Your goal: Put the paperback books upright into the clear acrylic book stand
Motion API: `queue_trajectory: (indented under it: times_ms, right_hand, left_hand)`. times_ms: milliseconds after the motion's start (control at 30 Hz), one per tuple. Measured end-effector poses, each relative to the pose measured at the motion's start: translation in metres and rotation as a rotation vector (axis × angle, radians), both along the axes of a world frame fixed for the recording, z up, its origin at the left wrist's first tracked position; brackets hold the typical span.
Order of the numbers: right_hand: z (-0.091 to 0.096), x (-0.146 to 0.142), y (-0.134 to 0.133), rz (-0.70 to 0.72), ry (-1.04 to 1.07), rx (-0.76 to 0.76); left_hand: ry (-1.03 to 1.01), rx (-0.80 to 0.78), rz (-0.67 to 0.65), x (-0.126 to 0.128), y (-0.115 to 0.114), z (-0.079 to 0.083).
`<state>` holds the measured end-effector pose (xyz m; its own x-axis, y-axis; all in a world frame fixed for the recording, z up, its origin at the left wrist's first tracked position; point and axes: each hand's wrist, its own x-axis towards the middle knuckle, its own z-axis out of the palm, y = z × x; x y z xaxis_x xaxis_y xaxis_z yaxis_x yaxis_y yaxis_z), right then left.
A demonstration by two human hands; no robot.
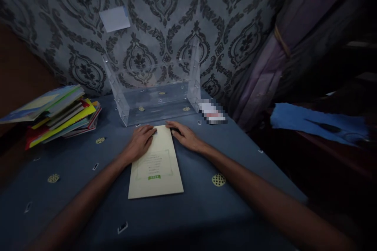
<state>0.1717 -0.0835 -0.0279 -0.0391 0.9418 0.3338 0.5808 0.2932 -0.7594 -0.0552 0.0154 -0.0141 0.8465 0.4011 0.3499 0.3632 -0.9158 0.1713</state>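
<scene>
A thin cream-coloured book [159,166] lies flat on the table, its green label and small print upside down to me. My left hand [141,141] lies over its far left edge, fingers stretched onto the cover. At the far right corner, my right hand [185,135] touches the book's edge with its fingers extended; part of the thumb side is in shadow. Neither hand lifts the book. Just beyond the fingertips stands a clear plastic rack [159,115] with transparent side panels.
An uneven stack of colourful books [64,111] sits at the left. A pixelated item [212,111] lies right of the rack. The table [97,204] has a blue patterned cover. A white card [114,19] is on the patterned wall, and blue cloth [312,119] lies at the right.
</scene>
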Motion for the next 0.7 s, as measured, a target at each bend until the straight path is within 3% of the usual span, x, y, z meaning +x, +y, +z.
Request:
queue_trajectory:
  times_ms: [233, 433, 700]
  right_hand:
    - [0.001, 0.001, 0.0, 0.029, 0.035, -0.005]
    - [-0.004, 0.003, 0.004, 0.039, -0.011, 0.028]
    - [-0.003, -0.001, 0.001, 0.019, -0.102, 0.044]
  left_hand:
    - [0.022, -0.024, -0.134, 0.027, -0.008, 0.005]
    - [0.055, -0.052, -0.31, 0.014, -0.046, 0.015]
    - [0.156, -0.178, -0.375, -0.012, -0.102, 0.032]
